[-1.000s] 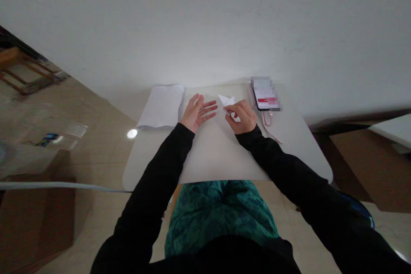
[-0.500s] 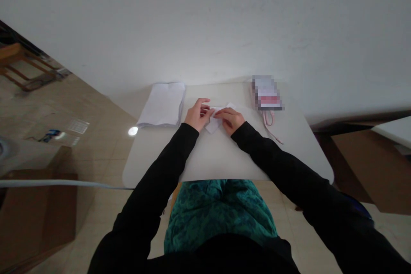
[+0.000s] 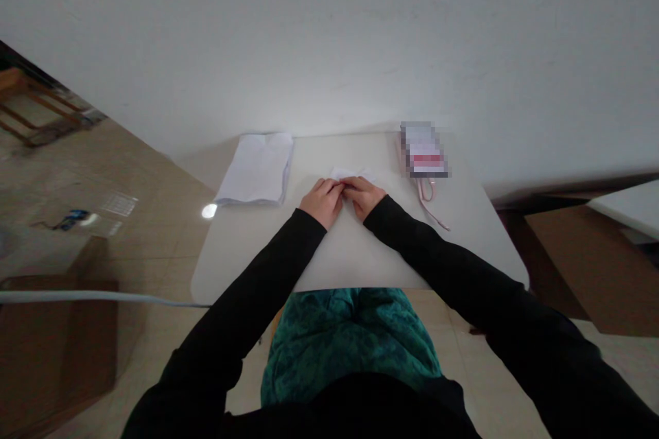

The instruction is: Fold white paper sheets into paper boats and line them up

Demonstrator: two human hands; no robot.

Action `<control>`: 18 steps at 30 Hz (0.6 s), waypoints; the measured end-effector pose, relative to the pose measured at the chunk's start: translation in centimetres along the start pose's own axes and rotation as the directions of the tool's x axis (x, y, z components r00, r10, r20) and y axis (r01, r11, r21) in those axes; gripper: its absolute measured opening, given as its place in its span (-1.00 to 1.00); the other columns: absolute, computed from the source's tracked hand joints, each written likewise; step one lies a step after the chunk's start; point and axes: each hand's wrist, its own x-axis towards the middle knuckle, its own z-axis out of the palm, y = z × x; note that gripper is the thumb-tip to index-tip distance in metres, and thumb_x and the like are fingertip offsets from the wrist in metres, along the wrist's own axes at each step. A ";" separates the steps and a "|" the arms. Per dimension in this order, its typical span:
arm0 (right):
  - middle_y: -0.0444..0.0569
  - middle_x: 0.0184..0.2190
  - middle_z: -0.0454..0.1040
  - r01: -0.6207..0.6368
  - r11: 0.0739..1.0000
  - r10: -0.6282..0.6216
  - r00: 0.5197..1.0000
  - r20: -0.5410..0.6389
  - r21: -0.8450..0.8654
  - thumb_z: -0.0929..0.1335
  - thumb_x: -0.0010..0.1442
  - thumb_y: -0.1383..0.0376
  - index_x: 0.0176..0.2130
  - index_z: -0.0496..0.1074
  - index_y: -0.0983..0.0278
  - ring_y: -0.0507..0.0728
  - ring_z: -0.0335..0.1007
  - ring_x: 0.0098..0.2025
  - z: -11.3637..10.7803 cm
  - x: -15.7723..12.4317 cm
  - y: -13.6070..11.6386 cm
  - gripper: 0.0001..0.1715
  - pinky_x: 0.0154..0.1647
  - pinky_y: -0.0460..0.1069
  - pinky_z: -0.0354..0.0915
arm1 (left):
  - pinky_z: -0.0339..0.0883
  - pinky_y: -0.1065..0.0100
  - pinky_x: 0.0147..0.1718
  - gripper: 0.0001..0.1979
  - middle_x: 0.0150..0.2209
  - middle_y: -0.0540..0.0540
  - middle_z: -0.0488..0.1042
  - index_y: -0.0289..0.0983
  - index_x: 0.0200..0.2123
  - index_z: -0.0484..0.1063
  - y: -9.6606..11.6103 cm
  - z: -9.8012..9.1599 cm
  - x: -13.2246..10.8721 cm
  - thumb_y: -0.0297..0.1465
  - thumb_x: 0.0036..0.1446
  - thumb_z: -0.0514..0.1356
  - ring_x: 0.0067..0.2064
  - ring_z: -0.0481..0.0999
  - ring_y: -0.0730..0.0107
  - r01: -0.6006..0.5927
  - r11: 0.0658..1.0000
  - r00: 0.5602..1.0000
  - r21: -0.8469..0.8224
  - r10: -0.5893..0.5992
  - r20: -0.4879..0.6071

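White paper stack (image 3: 255,168) lies at the left of the table (image 3: 355,260). Mid-table, the left hand (image 3: 322,203) and right hand (image 3: 365,196) meet, fingers bent, at a small folded paper (image 3: 340,172), partly covering it; whether either pinches it is hidden. Rightward lies a pink cord (image 3: 427,202).

Your left hand (image 3: 321,204) and right hand (image 3: 365,199) cover the near part of the paper (image 3: 344,172), so you can't make out its full shape or whether your fingertips grip it. The phone (image 3: 425,151) is blurred into blocks, its screen unreadable. To your left, the stool (image 3: 13,81) is cut off by the edge, and the blue item (image 3: 75,219) is too small to tell.
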 end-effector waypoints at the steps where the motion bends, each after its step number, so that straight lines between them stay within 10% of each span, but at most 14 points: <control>1: 0.06 0.00 0.47 0.013 1.000 -0.013 1.000 -0.001 0.014 0.20 0.17 0.47 -0.16 0.54 0.29 0.15 0.37 0.03 0.2 0.0 -0.1 -0.61 0.00 0.01 0.39 | 0.37 0.14 0.01 -0.66 -0.09 -0.26 0.46 -0.44 -0.01 0.41 0.6 -0.2 -0.4 -0.40 0.24 0.02 -0.04 0.38 0.13 0.012 0.999 1.000 0.043 -0.012 0.009; 12: 0.06 -0.27 0.53 -0.201 0.941 0.205 0.979 -0.013 -0.271 0.15 0.23 0.49 -0.28 0.56 0.31 0.16 0.32 -0.20 -2.4 -1.0 1.4 -0.57 -0.14 0.04 0.29 | 0.34 0.19 -0.10 -0.56 -0.01 -0.26 0.43 -0.46 0.10 0.33 0.9 -2.7 -3.9 -0.35 0.32 -0.13 -0.06 0.40 0.16 0.003 0.966 0.992 0.260 -0.035 0.118; 18: 0.12 -0.32 0.43 -0.184 0.949 0.185 0.982 -0.019 -0.254 0.24 0.07 0.50 -0.38 0.49 0.33 0.22 0.28 -0.20 -2.8 -0.7 1.1 -0.75 -0.22 0.07 0.27 | 0.22 0.10 -0.09 -0.65 -0.11 -0.22 0.46 -0.29 -0.06 0.42 -0.9 -2.5 -3.1 -0.19 0.22 0.10 -0.05 0.39 0.07 0.185 0.964 0.981 0.193 -0.171 -0.087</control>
